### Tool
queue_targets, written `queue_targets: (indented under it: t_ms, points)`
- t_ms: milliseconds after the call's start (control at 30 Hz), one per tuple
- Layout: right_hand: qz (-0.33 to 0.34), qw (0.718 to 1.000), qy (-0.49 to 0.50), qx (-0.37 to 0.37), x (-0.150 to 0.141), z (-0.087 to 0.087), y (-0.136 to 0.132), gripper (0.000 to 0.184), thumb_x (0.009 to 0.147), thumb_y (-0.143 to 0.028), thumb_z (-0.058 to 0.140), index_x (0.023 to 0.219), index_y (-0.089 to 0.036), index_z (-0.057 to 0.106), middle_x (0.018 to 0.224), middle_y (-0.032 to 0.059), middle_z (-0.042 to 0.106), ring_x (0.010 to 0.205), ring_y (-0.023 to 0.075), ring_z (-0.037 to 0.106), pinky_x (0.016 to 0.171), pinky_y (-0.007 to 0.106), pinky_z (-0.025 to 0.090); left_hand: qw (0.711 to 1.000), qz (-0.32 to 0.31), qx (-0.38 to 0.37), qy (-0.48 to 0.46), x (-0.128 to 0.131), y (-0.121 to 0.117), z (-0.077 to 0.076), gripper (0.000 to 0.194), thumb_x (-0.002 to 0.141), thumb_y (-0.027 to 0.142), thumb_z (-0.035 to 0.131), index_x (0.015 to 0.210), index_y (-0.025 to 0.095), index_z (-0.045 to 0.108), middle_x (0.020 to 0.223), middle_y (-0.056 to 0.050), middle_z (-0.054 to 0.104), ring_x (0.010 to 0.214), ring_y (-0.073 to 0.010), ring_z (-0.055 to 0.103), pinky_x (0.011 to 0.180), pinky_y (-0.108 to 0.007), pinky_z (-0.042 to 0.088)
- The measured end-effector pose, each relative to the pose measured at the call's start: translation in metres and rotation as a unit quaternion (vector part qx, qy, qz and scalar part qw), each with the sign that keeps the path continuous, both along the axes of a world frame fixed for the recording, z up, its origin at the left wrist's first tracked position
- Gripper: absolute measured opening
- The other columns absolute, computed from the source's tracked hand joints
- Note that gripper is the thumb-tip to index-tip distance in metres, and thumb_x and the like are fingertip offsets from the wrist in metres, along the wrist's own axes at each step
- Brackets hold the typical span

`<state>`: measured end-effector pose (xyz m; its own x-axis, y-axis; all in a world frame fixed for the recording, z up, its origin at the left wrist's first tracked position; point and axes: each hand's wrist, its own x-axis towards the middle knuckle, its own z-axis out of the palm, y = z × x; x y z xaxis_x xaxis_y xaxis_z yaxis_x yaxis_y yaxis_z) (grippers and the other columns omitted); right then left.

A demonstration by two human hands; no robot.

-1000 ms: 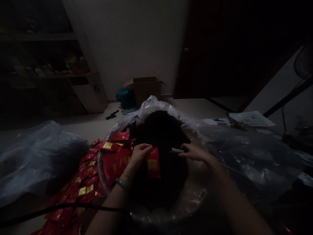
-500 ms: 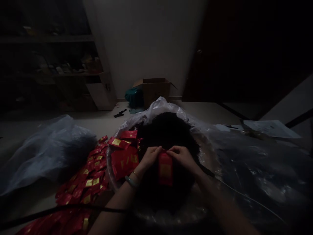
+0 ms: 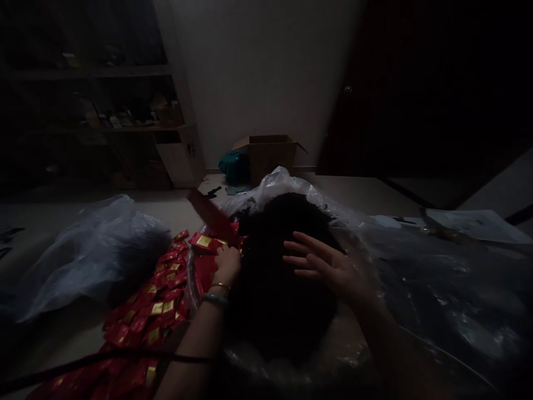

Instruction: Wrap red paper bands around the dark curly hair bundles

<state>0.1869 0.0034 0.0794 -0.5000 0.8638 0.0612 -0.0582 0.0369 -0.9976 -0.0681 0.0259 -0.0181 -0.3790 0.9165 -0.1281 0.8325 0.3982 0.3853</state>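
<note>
My left hand [image 3: 228,266], with a bangle and a bracelet at the wrist, is closed at the left rim of the plastic-lined container. A blurred red packet [image 3: 210,214] slants up and left from its fingertips; the grip itself is partly hidden. Under and beside this hand lie more red packets [image 3: 204,241] with gold labels. My right hand [image 3: 322,264] hovers with fingers spread, holding nothing, above a heap of black material [image 3: 287,233] whose kind is too dark to tell.
Many small red packets [image 3: 162,307] are piled left of the container. Clear plastic sheeting [image 3: 278,178] drapes its rim. A filled clear bag [image 3: 112,239] lies at far left, more plastic [image 3: 449,289] at right. A cardboard box [image 3: 272,158] stands by the wall. A dark cable [image 3: 125,354] crosses lower left.
Both hands held a red packet upright over the black heap. They have parted: my left hand moved left to the packets, and my right hand let go and opened. The view shifted slightly.
</note>
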Motion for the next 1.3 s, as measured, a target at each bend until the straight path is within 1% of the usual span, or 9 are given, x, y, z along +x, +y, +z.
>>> queue_targets:
  t_ms: [200, 533, 667, 800, 933, 1000, 1133, 1233, 1300]
  points:
    - [-0.051, 0.997, -0.019, -0.048, 0.006, -0.006, 0.010, 0.045, 0.074, -0.044, 0.066, 0.110, -0.017, 0.061, 0.104, 0.0124, 0.067, 0.091, 0.0243, 0.067, 0.077, 0.039, 0.056, 0.996, -0.006, -0.057, 0.068, 0.000, 0.005, -0.009, 0.026, 0.079, 0.013, 0.046, 0.100, 0.009, 0.061, 0.111, -0.023, 0.053, 0.104, -0.0316, 0.049, 0.083, -0.040, 0.041]
    - [-0.005, 0.995, -0.093, -0.040, -0.004, -0.029, 0.021, 0.043, 0.072, -0.037, 0.068, 0.108, -0.014, 0.061, 0.093, 0.0096, 0.069, 0.078, 0.0183, 0.067, 0.065, 0.031, 0.055, 0.990, -0.023, -0.031, 0.135, 0.001, 0.008, -0.020, 0.033, 0.083, 0.009, 0.039, 0.113, 0.007, 0.052, 0.114, -0.022, 0.053, 0.106, -0.0286, 0.050, 0.083, -0.034, 0.039]
    - [0.017, 0.999, -0.044, 0.004, -0.001, -0.012, 0.007, 0.037, 0.079, -0.038, 0.063, 0.108, -0.016, 0.062, 0.091, 0.0095, 0.069, 0.079, 0.0184, 0.066, 0.063, 0.030, 0.054, 0.990, -0.044, 0.008, 0.133, 0.001, 0.007, -0.018, 0.039, 0.083, 0.003, 0.035, 0.117, 0.009, 0.052, 0.116, -0.019, 0.056, 0.102, -0.0260, 0.054, 0.084, -0.033, 0.039]
    - [0.111, 0.986, 0.098, 0.074, 0.012, 0.024, -0.030, 0.034, 0.088, -0.040, 0.051, 0.115, -0.022, 0.061, 0.096, 0.0090, 0.069, 0.089, 0.0199, 0.065, 0.063, 0.028, 0.054, 0.990, -0.042, 0.042, 0.125, 0.000, 0.006, -0.009, 0.033, 0.084, 0.008, 0.036, 0.107, 0.011, 0.061, 0.107, -0.020, 0.063, 0.099, -0.0306, 0.056, 0.080, -0.038, 0.041]
    - [0.153, 0.979, 0.084, 0.106, 0.020, 0.042, -0.048, 0.031, 0.092, -0.036, 0.045, 0.113, -0.023, 0.063, 0.095, 0.0076, 0.069, 0.085, 0.0174, 0.065, 0.064, 0.027, 0.054, 0.993, -0.033, 0.110, 0.042, -0.001, 0.008, 0.005, 0.025, 0.084, 0.021, 0.047, 0.098, 0.016, 0.067, 0.093, -0.015, 0.070, 0.092, -0.0279, 0.061, 0.075, -0.035, 0.044]
    - [0.119, 0.985, 0.007, 0.124, 0.016, 0.034, -0.037, 0.030, 0.090, -0.033, 0.047, 0.113, -0.021, 0.062, 0.096, 0.0078, 0.068, 0.088, 0.0179, 0.064, 0.066, 0.027, 0.054, 0.977, -0.006, 0.167, -0.128, 0.000, 0.010, 0.010, 0.024, 0.076, 0.024, 0.059, 0.097, 0.017, 0.069, 0.088, -0.010, 0.072, 0.082, -0.0232, 0.064, 0.070, -0.030, 0.047]
    - [-0.056, 0.972, -0.136, 0.186, -0.006, -0.015, 0.005, 0.035, 0.087, -0.025, 0.050, 0.120, -0.020, 0.057, 0.110, 0.0095, 0.064, 0.096, 0.0197, 0.061, 0.083, 0.037, 0.051, 0.874, 0.020, 0.214, -0.435, 0.011, 0.011, 0.017, 0.033, 0.055, 0.027, 0.076, 0.085, 0.014, 0.071, 0.079, -0.007, 0.073, 0.070, -0.0198, 0.066, 0.066, -0.029, 0.050]
    - [-0.107, 0.944, -0.157, 0.271, -0.022, -0.054, 0.028, 0.048, 0.083, -0.020, 0.053, 0.131, -0.020, 0.046, 0.129, 0.0124, 0.051, 0.111, 0.0223, 0.054, 0.091, 0.040, 0.047, 0.821, -0.007, 0.183, -0.541, 0.028, 0.007, 0.017, 0.036, 0.046, 0.031, 0.081, 0.076, 0.014, 0.070, 0.072, -0.005, 0.073, 0.063, -0.0179, 0.066, 0.064, -0.029, 0.051]
    - [-0.128, 0.921, -0.176, 0.322, -0.028, -0.070, 0.034, 0.053, 0.083, -0.019, 0.054, 0.134, -0.021, 0.042, 0.134, 0.0120, 0.047, 0.118, 0.0233, 0.048, 0.097, 0.042, 0.043, 0.814, -0.036, 0.161, -0.556, 0.039, 0.002, 0.018, 0.034, 0.045, 0.030, 0.081, 0.072, 0.014, 0.069, 0.070, -0.004, 0.072, 0.061, -0.0166, 0.065, 0.063, -0.027, 0.050]
